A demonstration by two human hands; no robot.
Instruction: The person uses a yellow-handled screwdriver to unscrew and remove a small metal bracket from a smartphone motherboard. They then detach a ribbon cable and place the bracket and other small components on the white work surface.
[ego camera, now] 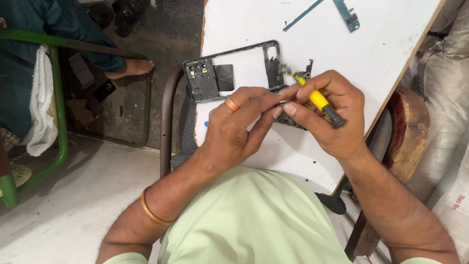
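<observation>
A dark phone frame (pixel 229 73) with its camera section lies open on a white board table (pixel 342 44). My right hand (pixel 327 110) grips a small yellow-and-black screwdriver (pixel 316 99), its tip pointing up-left over the frame. My left hand (pixel 239 127), with a copper ring, pinches a tiny metal part (pixel 282 103) at its fingertips, touching the right hand's fingers. A dark circuit board (pixel 293 122) peeks out under both hands.
Teal circuit strips (pixel 348 13) lie at the table's far edge. A green metal chair (pixel 58 107) with a white cloth stands left, beside another person's bare foot (pixel 131 67). White sacks (pixel 447 98) and a reddish wooden stool (pixel 408 132) crowd the right side.
</observation>
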